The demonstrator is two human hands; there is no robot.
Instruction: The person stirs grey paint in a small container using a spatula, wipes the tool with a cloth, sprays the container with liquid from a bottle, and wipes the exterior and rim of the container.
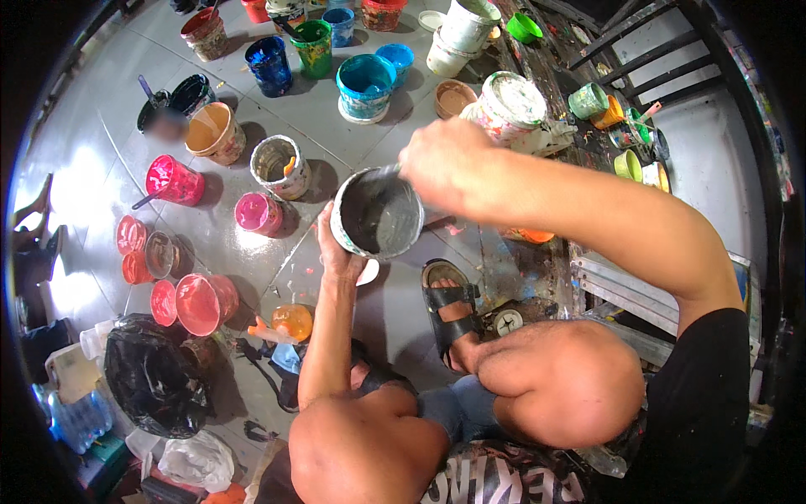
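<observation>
My left hand grips a paint bucket by its left side, with the fingers mostly hidden behind it. The bucket is tilted toward me, its inner wall coated in dark grey paint. Above its upper right rim, my right hand is closed in a fist, slightly blurred. A short greyish strip shows at the fist's left edge along the rim; its kind cannot be made out. Nearest the bucket stand a pink paint cup and a whitish paint-smeared tub with an orange-handled tool inside.
Around the grey tiled floor stand a teal tub, a green tub, a peach tub and a magenta tub. A lidded white bucket is to the right. A black plastic bag sits lower left, near an orange bottle.
</observation>
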